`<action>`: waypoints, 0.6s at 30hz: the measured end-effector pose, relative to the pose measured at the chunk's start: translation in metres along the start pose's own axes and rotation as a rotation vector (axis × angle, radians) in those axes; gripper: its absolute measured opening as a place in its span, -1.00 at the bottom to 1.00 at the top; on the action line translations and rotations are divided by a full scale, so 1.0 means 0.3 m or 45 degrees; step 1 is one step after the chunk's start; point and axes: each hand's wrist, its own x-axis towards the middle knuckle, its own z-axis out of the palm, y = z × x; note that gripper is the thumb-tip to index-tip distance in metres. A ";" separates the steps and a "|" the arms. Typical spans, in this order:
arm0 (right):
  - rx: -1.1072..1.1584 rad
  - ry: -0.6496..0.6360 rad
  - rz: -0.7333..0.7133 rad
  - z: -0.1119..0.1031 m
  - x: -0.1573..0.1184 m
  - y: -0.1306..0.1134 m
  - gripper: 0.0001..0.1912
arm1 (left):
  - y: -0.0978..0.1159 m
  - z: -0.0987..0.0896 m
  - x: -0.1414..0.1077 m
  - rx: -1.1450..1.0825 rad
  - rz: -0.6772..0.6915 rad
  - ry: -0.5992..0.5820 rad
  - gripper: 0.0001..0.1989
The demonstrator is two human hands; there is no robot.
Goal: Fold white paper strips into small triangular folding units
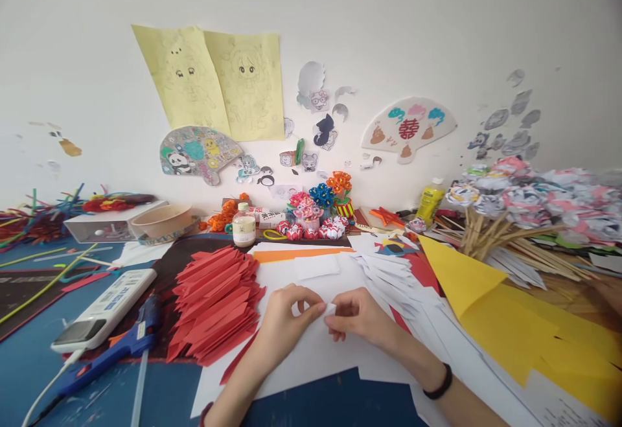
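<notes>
Between my two hands is a small piece of white paper (pixel 330 309), pinched at its edges by the fingertips. My left hand (pixel 293 317) grips it from the left with thumb and forefinger. From the right, my right hand (pixel 360 315) holds the other side, its fingers curled partly behind the paper. Both hands are above large white sheets (pixel 296 365). Just beyond them lies a folded white paper strip (pixel 317 267). A heap of folded red paper pieces (pixel 216 304) is left of my left hand, and folded white paper pieces (pixel 391 281) lie beyond my right hand.
A blue glue gun (pixel 114 349) and a white power strip (pixel 107 310) with a cable lie at left. Yellow paper (pixel 515 330) covers the right side. Behind stand a small bottle (pixel 243 226), bead flowers (pixel 308 210), a yellow glue bottle (pixel 430 200) and paper flowers on sticks (pixel 490 226).
</notes>
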 end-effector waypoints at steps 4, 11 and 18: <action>-0.024 -0.012 -0.010 -0.002 -0.003 0.000 -0.70 | 0.007 0.005 -0.005 -0.040 0.022 0.007 -0.85; -0.021 -0.027 -0.007 -0.004 0.001 0.003 -0.69 | 0.018 0.005 -0.016 -0.078 0.094 0.009 -0.84; -0.038 -0.009 -0.015 0.004 0.001 0.009 -0.63 | 0.027 0.002 -0.016 -0.055 0.093 -0.018 -0.83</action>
